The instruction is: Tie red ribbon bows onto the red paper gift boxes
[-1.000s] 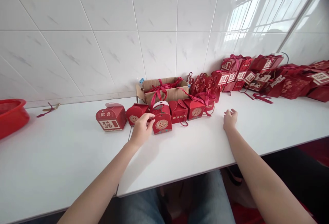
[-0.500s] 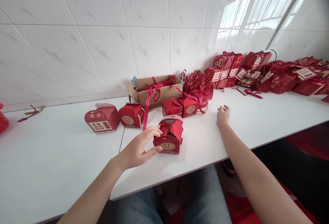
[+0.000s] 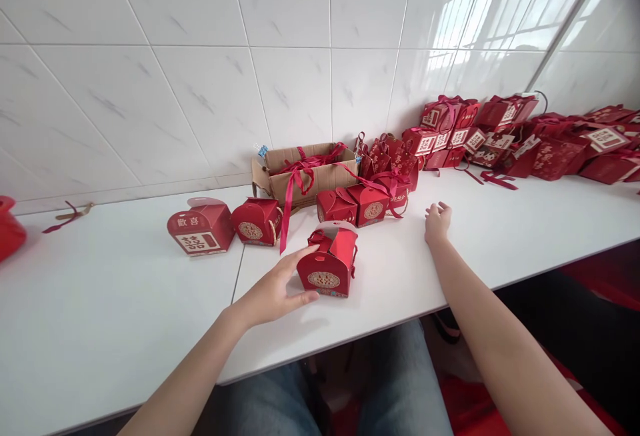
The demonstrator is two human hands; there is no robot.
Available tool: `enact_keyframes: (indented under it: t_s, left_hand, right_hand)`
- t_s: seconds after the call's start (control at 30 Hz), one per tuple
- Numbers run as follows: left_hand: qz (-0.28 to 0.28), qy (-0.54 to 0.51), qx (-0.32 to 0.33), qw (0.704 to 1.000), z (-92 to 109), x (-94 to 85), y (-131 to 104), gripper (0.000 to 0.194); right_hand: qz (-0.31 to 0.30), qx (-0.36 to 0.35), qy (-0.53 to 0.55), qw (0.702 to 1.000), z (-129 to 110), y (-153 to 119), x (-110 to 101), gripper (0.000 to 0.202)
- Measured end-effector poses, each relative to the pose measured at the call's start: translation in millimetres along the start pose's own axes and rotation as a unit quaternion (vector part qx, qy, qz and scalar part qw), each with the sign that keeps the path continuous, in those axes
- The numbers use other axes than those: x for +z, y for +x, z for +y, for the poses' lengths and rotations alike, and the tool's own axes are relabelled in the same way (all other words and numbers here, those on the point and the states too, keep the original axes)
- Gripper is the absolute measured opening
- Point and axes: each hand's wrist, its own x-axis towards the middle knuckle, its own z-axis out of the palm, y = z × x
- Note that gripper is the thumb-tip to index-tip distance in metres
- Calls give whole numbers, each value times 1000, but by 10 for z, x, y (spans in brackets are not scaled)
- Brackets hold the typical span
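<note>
A small red gift box (image 3: 326,275) with a round gold emblem stands on the table in front of me, its front flap up and its other top flaps partly folded in. My left hand (image 3: 280,288) wraps round its left side, thumb low at the front and fingertips behind. My right hand (image 3: 438,221) rests on the tabletop to the right, fingers loosely curled and apart, with nothing in it. Behind the gift box stand a closed red box (image 3: 373,207) and a similar one (image 3: 336,207) beside it.
A cardboard box (image 3: 307,186) holding red ribbons (image 3: 300,179) is against the tiled wall. Two more red boxes (image 3: 256,221) (image 3: 200,228) stand to the left. Stacked red boxes (image 3: 443,136) line the right back. The table's front edge runs above my legs.
The gift box's front flap has come up to stand upright. My left thumb has shifted lower along the box's front. My right hand has hardly moved.
</note>
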Motion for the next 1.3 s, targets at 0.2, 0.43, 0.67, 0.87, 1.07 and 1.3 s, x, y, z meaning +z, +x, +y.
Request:
enact_keyframes:
  t_s: [0.2,0.43,0.67,0.87,1.07,1.3]
  left_hand:
    - [45,36,-18,998,-72,45,-36,83]
    - [24,134,-40,990,-138,80,-48,60]
    - [-1,204,-52,978,-155,77,-82,53]
    - [17,156,-123,980,-282,-60,-184,50]
    - [192,34,-141,971,-152,22,-219,53]
    - [154,-190,-118,962,412,504,-140,100]
  right_hand:
    - [-3,-3,2,1000,-8,-17,-3,36]
    - [-6,-7,5,1000,-31,-48,-7,35]
    - [5,-36,12,999,-144,-157,-17,32]
    - [28,-132,26,991,-486,-508,-64,30]
    - [-322,-221,12,921,-656,-1485,-186,26]
    - [-501,-184,6,846,-595,-2189,-98,64]
